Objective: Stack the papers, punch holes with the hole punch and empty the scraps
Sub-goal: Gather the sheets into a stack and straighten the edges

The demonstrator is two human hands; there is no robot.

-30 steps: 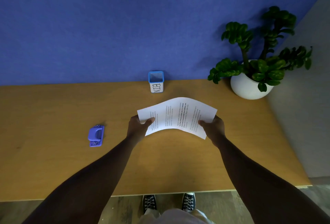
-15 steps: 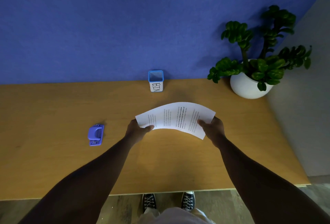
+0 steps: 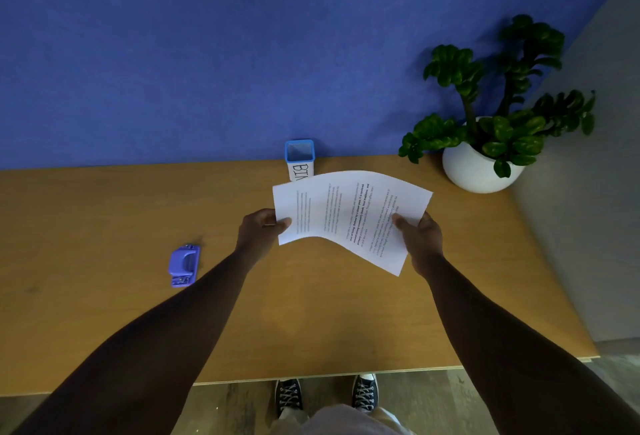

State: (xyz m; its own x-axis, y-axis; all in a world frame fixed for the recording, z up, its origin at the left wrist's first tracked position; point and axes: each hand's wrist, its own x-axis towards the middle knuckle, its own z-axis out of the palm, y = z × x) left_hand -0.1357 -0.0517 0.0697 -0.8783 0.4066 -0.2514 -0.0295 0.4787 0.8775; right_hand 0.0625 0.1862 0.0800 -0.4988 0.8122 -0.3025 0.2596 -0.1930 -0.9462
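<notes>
Printed white papers (image 3: 349, 216) are held up above the middle of the wooden table (image 3: 104, 226), bowed upward in an arch. My left hand (image 3: 258, 232) grips their left edge and my right hand (image 3: 420, 237) grips their right edge. A purple hole punch (image 3: 184, 265) lies on the table to the left, well apart from my left hand. A small blue-rimmed white cup marked BIN (image 3: 300, 159) stands at the back edge against the wall, partly hidden behind the papers.
A green plant in a round white pot (image 3: 479, 168) stands at the back right corner. A blue wall runs along the table's far edge. The table's right edge meets a grey wall. My shoes show below the near edge.
The papers have been lifted higher and tilted toward me, so they cover the lower part of the bin cup. Both hands kept their grip.
</notes>
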